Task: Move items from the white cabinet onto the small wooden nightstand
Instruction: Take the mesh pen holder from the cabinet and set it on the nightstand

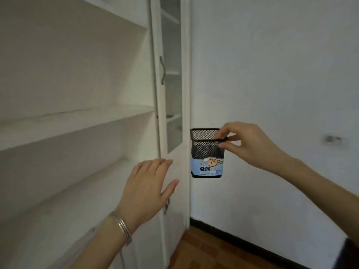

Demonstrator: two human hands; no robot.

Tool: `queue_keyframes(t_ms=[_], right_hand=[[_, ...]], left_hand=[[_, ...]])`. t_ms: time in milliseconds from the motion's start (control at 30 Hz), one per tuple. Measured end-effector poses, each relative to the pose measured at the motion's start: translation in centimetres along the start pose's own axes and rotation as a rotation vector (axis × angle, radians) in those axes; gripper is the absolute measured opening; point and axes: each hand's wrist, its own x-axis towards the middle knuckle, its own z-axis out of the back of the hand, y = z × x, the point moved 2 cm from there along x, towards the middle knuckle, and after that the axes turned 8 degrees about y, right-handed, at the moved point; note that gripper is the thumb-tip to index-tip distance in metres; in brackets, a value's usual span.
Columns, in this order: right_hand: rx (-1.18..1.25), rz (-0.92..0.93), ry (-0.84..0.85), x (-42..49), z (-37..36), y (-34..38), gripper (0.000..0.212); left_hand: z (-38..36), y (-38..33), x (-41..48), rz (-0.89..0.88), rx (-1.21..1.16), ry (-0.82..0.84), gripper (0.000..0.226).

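A black metal mesh pen holder with a light blue paper label round its lower half hangs in the air in front of the white wall, just right of the white cabinet. My right hand pinches its rim at the right side between thumb and fingers. My left hand, with silver bangles on the wrist, is held out with straight fingers before the cabinet's open shelves and holds nothing. The visible shelves are bare. The wooden nightstand is out of view.
A glass-panelled cabinet door with a metal handle stands at the cabinet's right side. Below it lies reddish wooden floor with a dark skirting along the white wall. A small fitting sits on the wall at the right.
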Motion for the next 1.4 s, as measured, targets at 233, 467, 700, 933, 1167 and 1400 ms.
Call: queue_keyframes(t_ms=[233, 467, 700, 933, 1167, 1400], right_hand=[[-0.304, -0.413, 0.079, -20.0, 8.2, -12.8, 0.016], [-0.412, -0.805, -0.016, -37.9, 16.3, -15.1, 0.021], [-0.505, -1.191, -0.084, -50.2, 20.0, -13.9, 0.016], [-0.514, -1.374, -0.202, -54.7, 22.4, -15.6, 0.014], [-0.582, -1.435, -0.408, -56.3, 24.0, -20.4, 0.016], [-0.580, -1.510, -0.432, -60.8, 24.6, -24.6, 0.014]], left_hand=[[-9.9, -20.5, 3.1, -0.327, -0.227, 0.120, 0.048], [-13.8, -36.7, 5.7, -0.648, -0.360, 0.197, 0.050], [-17.1, -51.4, 6.0, -1.003, -0.516, 0.223, 0.048], [-20.8, -60.8, 9.0, -1.160, -0.616, 0.261, 0.049], [-22.9, -68.6, 14.5, -1.263, -0.670, 0.215, 0.050], [-26.2, -76.3, 15.6, -1.341, -0.663, 0.296, 0.052]])
